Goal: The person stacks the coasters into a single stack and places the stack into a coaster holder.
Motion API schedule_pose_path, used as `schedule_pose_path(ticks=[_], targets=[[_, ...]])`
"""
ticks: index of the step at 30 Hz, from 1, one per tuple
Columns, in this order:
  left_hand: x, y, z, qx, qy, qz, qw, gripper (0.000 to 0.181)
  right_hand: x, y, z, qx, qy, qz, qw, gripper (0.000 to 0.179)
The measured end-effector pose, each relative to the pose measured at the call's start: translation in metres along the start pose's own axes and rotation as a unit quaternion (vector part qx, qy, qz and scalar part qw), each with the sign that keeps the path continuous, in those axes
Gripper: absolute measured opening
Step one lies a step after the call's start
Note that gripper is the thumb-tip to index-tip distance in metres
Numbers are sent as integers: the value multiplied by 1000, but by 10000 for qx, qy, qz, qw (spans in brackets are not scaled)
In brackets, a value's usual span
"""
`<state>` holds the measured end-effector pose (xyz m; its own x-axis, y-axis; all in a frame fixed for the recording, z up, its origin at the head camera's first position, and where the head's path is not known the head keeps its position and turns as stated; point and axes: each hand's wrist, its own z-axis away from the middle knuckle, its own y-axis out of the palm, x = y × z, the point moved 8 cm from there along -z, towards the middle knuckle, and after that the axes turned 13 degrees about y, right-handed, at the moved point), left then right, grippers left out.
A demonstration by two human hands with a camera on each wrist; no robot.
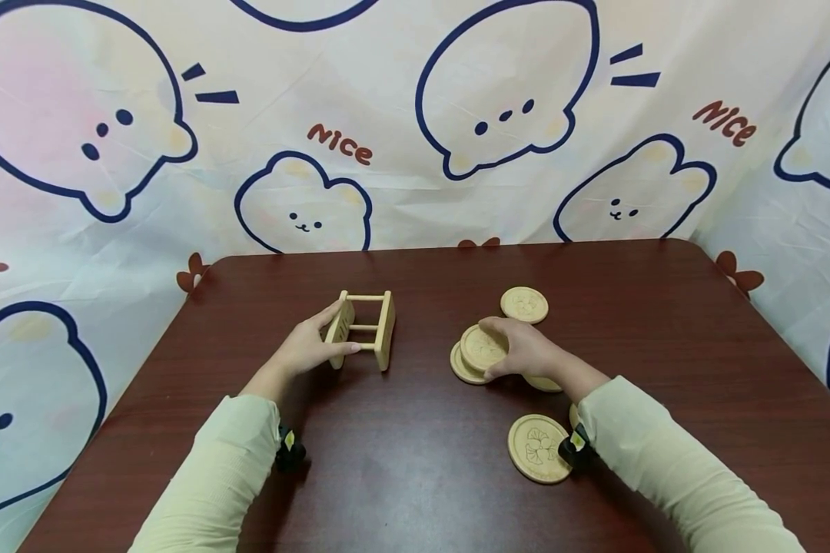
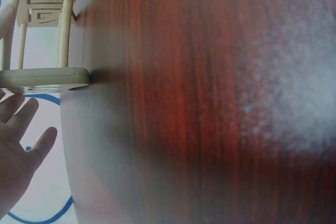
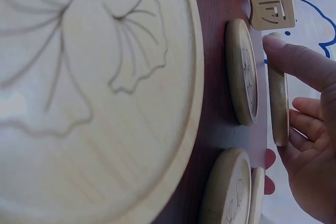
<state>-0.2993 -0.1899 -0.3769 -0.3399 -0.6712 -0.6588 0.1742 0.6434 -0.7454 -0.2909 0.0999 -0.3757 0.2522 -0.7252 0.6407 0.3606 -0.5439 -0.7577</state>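
A small wooden coaster rack with two side panels and round rungs stands left of the table's middle. My left hand holds its left panel, thumb over the inner side near the front rung and fingers along the outside. In the left wrist view several fingers spread loosely beside the panel. My right hand grips a round wooden coaster by its rim between thumb and fingers. In the right wrist view this coaster is edge-on, raised off the table. Below it another coaster lies partly covered.
More coasters lie around the right hand: one behind it, one partly under it, and a flower-engraved one nearer me. Another coaster is mostly hidden by the right sleeve. The brown table meets a patterned cloth backdrop.
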Motion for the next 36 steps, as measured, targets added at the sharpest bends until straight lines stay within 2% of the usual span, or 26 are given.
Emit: schedule_pose_path(ticks=[17, 25, 36], targets=[[-2, -1, 0, -8, 21, 3, 10000, 94, 3, 13, -6, 19, -62, 409, 9991, 77], [-3, 0, 1, 21, 7, 56, 10000, 95, 1, 17, -4, 103, 82, 449, 9989, 78], [-2, -2, 1, -20, 2, 67, 10000, 95, 5, 19, -6, 29, -47, 473, 9989, 79]])
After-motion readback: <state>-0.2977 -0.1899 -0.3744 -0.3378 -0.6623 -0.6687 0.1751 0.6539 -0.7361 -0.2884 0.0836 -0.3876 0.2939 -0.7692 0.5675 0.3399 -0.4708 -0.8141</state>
